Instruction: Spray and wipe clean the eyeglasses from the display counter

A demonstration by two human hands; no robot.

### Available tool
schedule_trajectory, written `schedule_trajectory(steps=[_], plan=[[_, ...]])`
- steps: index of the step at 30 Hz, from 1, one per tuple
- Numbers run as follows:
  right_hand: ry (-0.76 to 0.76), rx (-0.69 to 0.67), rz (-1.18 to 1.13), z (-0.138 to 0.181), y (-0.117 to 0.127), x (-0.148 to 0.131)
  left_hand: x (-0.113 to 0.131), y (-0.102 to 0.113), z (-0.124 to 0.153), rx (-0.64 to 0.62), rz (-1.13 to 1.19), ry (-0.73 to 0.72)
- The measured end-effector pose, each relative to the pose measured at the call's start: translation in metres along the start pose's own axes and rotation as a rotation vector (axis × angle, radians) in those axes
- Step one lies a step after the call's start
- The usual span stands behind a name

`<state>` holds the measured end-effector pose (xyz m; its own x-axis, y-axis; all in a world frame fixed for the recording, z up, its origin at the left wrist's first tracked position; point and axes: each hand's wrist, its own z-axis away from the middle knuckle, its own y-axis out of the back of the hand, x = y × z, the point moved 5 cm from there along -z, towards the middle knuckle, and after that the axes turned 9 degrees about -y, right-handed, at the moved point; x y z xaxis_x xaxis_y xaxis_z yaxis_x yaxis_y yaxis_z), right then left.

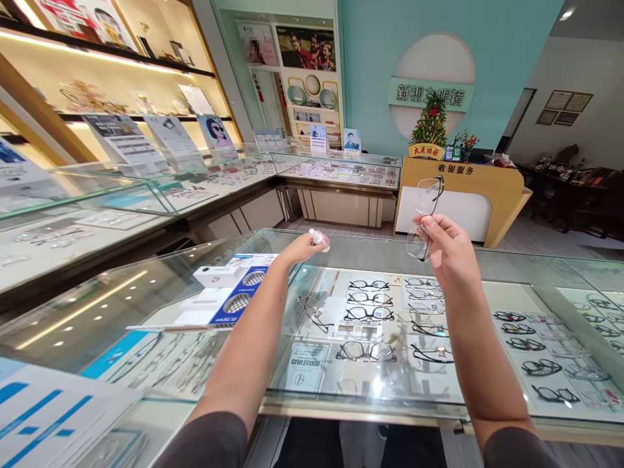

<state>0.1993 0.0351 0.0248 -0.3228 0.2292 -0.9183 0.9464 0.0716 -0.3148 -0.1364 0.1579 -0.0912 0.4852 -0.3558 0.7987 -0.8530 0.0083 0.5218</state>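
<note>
My right hand [446,244] is raised above the glass display case, its fingers pinched on a pair of eyeglasses [418,244]. The glasses are turned on end, with one clear lens above the fingers and the other below. Farther left, my left hand [305,248] is closed around a small white bottle [319,239] over the far part of the case. Its white top sticks out past the fingers, and the rest is mostly covered. Beneath both arms, rows of eyeglasses [370,299] lie inside the glass display case [351,385].
A white box [219,276] and a blue-and-white printed sheet [244,296] lie left of my left forearm. Printed papers [53,416] are at the near left corner. Beyond stand more glass cases [341,172] and a wooden counter [448,185] with a potted plant [431,120].
</note>
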Motion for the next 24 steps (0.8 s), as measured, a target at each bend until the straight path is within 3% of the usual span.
schedule_trajectory(steps=[4,7,11,15,18,24], plan=[[-0.021,0.0,-0.033,-0.003,0.003,0.0,0.046,-0.009,-0.011,0.295,0.226,-0.196],[-0.033,-0.006,-0.043,-0.004,0.004,0.001,0.083,-0.028,-0.006,0.362,0.381,-0.257],[-0.045,-0.033,0.0,-0.006,0.004,0.004,0.131,-0.055,0.018,0.207,0.804,-0.237],[-0.066,-0.073,0.03,-0.008,0.0,0.008,0.163,-0.064,0.04,0.029,0.968,-0.229],[-0.115,-0.109,0.031,-0.008,-0.005,0.013,0.175,-0.063,0.048,-0.064,1.016,-0.262],[-0.221,-0.212,-0.025,0.001,-0.024,0.026,0.189,-0.059,0.057,-0.131,0.884,-0.337]])
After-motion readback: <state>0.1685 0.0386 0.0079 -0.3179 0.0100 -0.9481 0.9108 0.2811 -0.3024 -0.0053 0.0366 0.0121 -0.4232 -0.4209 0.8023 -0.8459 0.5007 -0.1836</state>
